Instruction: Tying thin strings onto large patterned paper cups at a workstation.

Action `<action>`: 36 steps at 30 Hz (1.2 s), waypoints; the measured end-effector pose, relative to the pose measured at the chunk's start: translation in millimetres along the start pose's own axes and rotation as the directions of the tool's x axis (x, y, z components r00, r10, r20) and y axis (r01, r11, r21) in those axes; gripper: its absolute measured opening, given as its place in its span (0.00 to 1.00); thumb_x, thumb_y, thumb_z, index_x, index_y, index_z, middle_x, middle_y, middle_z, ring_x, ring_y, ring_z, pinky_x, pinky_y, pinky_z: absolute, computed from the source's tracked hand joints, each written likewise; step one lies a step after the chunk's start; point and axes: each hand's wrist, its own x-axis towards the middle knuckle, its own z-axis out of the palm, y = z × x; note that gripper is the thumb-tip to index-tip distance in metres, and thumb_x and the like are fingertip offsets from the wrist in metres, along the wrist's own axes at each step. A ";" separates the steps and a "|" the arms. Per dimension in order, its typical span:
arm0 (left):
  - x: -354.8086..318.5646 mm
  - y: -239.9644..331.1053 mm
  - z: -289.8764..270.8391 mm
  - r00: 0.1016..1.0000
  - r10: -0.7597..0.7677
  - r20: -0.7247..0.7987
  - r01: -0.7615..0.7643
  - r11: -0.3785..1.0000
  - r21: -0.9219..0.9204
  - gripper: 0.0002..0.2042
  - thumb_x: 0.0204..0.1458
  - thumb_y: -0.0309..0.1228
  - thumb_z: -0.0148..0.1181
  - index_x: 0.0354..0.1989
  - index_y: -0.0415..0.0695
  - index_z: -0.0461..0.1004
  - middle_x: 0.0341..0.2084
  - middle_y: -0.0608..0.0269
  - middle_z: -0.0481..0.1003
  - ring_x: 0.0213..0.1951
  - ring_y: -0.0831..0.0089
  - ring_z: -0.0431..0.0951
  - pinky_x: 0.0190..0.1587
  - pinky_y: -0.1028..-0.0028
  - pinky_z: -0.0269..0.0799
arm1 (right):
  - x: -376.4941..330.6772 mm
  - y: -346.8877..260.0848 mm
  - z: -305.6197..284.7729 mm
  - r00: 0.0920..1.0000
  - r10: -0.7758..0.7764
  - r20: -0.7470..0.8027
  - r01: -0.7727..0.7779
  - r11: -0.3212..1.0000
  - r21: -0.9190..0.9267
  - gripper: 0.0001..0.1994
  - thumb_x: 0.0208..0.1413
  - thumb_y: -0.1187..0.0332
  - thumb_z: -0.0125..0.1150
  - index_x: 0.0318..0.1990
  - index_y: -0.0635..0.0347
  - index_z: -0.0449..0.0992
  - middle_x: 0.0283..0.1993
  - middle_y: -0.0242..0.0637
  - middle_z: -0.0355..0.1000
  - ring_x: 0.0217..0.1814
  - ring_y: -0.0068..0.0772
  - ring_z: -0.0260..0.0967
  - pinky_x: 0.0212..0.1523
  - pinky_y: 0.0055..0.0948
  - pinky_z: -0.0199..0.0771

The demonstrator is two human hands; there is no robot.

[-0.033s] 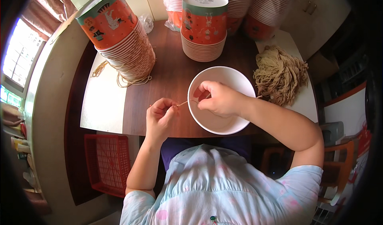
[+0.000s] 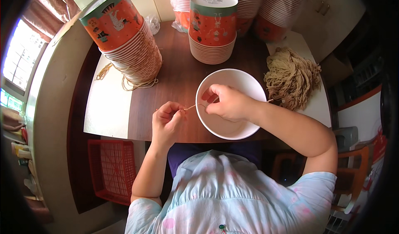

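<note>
A white paper bucket stands mouth up at the table's front edge. Just left of its rim, my left hand pinches a thin tan cord that runs to the bucket's left side. My right hand reaches over the bucket's mouth, thumb and fingers curled toward each other around the cord. Part of the cord is hidden by this hand, and a short piece shows past my right wrist near the rim. To the right lies a loose bundle of tan cords.
At the left leans a tall stack of orange and green paper buckets with cords around it. A shorter upside-down stack stands at the back, before plastic-wrapped stacks. A red plastic crate sits below the table on the left.
</note>
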 end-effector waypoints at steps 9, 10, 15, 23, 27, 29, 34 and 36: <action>-1.5 4.9 2.9 0.995 0.089 0.037 -0.079 0.974 -0.214 0.05 0.54 0.17 0.49 0.32 0.34 0.72 0.44 0.56 0.74 0.32 0.80 0.73 0.37 0.79 0.70 | 1.7 -19.6 7.3 0.993 0.064 0.102 -0.046 0.984 -0.170 0.11 0.50 0.70 0.58 0.40 0.67 0.76 0.36 0.39 0.77 0.42 0.30 0.75 0.44 0.28 0.73; -1.4 3.5 2.4 0.994 0.091 0.054 -0.073 0.961 -0.268 0.05 0.54 0.17 0.49 0.33 0.34 0.73 0.46 0.54 0.74 0.32 0.80 0.74 0.38 0.78 0.71 | 5.2 -14.7 6.0 0.983 0.127 0.130 -0.128 0.992 -0.003 0.10 0.50 0.69 0.57 0.37 0.66 0.75 0.34 0.39 0.76 0.39 0.28 0.75 0.39 0.27 0.73; -6.0 6.4 1.6 0.991 0.111 0.069 -0.070 0.898 -0.434 0.05 0.55 0.19 0.48 0.33 0.35 0.72 0.46 0.46 0.75 0.33 0.76 0.76 0.40 0.76 0.73 | -7.5 -25.5 -4.1 0.954 0.237 0.183 -0.280 0.923 0.263 0.09 0.52 0.73 0.56 0.40 0.64 0.72 0.29 0.34 0.72 0.29 0.19 0.68 0.31 0.22 0.67; -17.8 11.0 5.8 0.993 0.061 0.098 0.004 0.829 -0.559 0.04 0.61 0.25 0.49 0.38 0.38 0.68 0.36 0.49 0.78 0.31 0.74 0.77 0.37 0.78 0.74 | -79.7 -51.3 27.4 0.943 -0.329 0.057 0.309 0.795 -0.522 0.29 0.46 0.66 0.68 0.54 0.64 0.62 0.36 0.47 0.73 0.32 0.42 0.73 0.35 0.36 0.72; -18.6 6.3 6.7 0.997 0.061 0.046 -0.030 0.867 -0.497 0.05 0.62 0.27 0.51 0.38 0.39 0.69 0.31 0.56 0.78 0.30 0.76 0.77 0.37 0.79 0.74 | -74.7 -42.0 26.9 0.905 -0.418 0.083 0.339 0.590 -0.733 0.27 0.43 0.73 0.65 0.53 0.65 0.64 0.37 0.48 0.74 0.36 0.49 0.74 0.36 0.42 0.72; -18.5 10.7 12.4 0.996 0.084 -0.010 -0.082 0.926 -0.368 0.05 0.61 0.28 0.53 0.38 0.39 0.70 0.29 0.61 0.77 0.30 0.77 0.77 0.36 0.79 0.73 | -68.6 -35.8 21.8 0.889 -0.456 0.048 0.320 0.542 -0.777 0.22 0.42 0.76 0.62 0.49 0.64 0.66 0.36 0.45 0.75 0.36 0.47 0.74 0.35 0.43 0.71; -9.8 20.6 28.3 0.998 0.059 0.023 -0.049 0.948 -0.314 0.05 0.58 0.25 0.58 0.39 0.38 0.71 0.29 0.64 0.77 0.31 0.80 0.77 0.35 0.80 0.74 | -58.2 -29.9 11.3 0.824 -0.566 0.028 0.344 0.461 -0.818 0.17 0.43 0.77 0.62 0.43 0.59 0.69 0.34 0.39 0.74 0.34 0.44 0.73 0.33 0.38 0.67; -5.9 22.7 34.9 0.996 0.086 0.006 -0.079 0.943 -0.323 0.04 0.57 0.24 0.58 0.38 0.37 0.71 0.29 0.64 0.77 0.32 0.80 0.77 0.35 0.80 0.74 | -59.6 -32.9 9.3 0.704 -0.705 0.080 0.401 0.302 -0.865 0.13 0.44 0.77 0.62 0.39 0.58 0.71 0.30 0.36 0.71 0.30 0.39 0.71 0.32 0.35 0.65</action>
